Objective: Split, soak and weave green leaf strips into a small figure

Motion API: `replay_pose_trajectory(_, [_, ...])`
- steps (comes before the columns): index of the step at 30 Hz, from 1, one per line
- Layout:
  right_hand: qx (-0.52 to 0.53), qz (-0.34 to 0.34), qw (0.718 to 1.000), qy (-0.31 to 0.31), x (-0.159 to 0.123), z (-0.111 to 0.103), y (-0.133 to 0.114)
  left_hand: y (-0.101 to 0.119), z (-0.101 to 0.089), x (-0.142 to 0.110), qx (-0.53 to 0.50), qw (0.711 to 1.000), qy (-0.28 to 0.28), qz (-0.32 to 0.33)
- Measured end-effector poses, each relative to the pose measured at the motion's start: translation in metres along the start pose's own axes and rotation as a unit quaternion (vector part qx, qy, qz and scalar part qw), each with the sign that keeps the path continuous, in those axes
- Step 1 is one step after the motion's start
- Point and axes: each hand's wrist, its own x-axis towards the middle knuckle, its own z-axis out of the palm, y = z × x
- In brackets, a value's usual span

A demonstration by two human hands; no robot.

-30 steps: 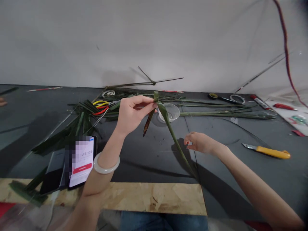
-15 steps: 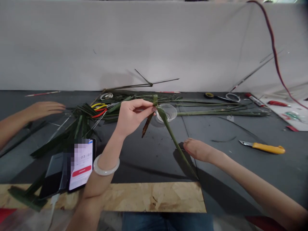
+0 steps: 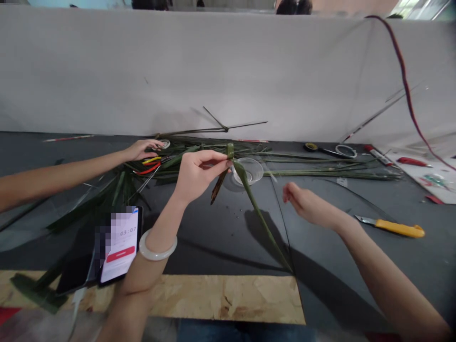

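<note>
My left hand (image 3: 197, 173) pinches a folded green leaf strip (image 3: 258, 209) between thumb and fingertips. A short loop of the leaf stands above the fingers. One long end slants down to the right, and a brown, dried end (image 3: 218, 187) hangs below. Just behind the leaf is a clear plastic bowl (image 3: 257, 172). My right hand (image 3: 308, 204) is raised to the right of the leaf, apart from it, with its fingers curled together. Whether something thin is between those fingertips I cannot make out.
A co-worker's hand (image 3: 142, 149) reaches in from the left over pliers (image 3: 152, 167). Long leaves (image 3: 331, 175) lie along the wall. A yellow-handled knife (image 3: 401, 228) lies at right, near scissors (image 3: 331, 151). A phone (image 3: 121, 244) lies by my left forearm. A red cord (image 3: 402, 66) hangs at right.
The co-worker's hand has come in from the left and reached the pliers. My right hand has moved a little up and right. My left hand keeps its pinch on the leaf strip.
</note>
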Motion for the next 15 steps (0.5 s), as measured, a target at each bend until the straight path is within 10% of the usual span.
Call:
replay_pose_trajectory(5, [0.092, -0.057, 0.988, 0.106, 0.026, -0.033, -0.037, 0.000, 0.005, -0.001, -0.017, 0.999, 0.000, -0.031])
replay_pose_trajectory(15, [0.070, -0.150, 0.985, 0.047, 0.064, -0.020, -0.092, -0.005, 0.007, 0.000, -0.041, 0.997, -0.027, -0.065])
